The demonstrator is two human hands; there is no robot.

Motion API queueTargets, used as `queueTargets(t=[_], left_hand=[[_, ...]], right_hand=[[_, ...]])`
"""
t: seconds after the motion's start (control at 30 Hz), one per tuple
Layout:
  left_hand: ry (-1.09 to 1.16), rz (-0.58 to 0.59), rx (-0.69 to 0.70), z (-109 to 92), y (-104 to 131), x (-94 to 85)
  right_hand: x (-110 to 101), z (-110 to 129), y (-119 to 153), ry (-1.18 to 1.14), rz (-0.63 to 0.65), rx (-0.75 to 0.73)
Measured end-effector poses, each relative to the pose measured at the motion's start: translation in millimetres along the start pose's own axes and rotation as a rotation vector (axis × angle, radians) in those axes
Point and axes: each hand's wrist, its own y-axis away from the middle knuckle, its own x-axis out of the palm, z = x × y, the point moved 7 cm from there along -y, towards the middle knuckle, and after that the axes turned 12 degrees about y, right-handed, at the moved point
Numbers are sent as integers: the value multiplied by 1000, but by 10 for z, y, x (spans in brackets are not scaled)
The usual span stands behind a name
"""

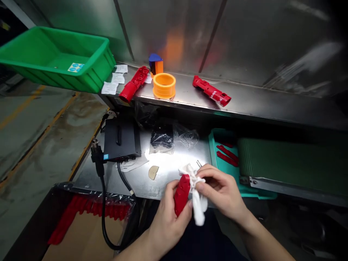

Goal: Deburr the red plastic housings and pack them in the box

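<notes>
My left hand (174,214) is closed around a red plastic housing part (182,194), held tilted above the bench's front edge. A crumpled white cloth (199,208) is pinched in the fingers of my right hand (221,190) and presses against the upper end of the red part. One end of the cloth hangs down beside it. Just behind the cloth, a thin metal tip (199,164) pokes out; what it belongs to is hidden. A flat beige piece (153,172) lies on the metal bench (141,181), left of my hands.
On the shelf stand a green bin (103,72), red housings (135,84) (212,90) and an orange ring (164,87). Below are a black box (121,139) with a cable (103,210), bagged black parts (162,137), a teal tray (217,163), a green conveyor (285,163) and a carton of red parts (84,235).
</notes>
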Motion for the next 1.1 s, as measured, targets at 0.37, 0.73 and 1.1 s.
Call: queueTargets(t=[0.37, 0.73, 1.1], left_hand=[[-129, 47, 114, -105, 79, 346], [-177, 115, 133, -194, 178, 692], [-234, 212, 110, -51, 290, 788]], right_hand=[[-284, 502, 435, 162, -184, -181], [-422, 606, 710, 184, -274, -295], [-311, 231, 614, -58, -21, 73]])
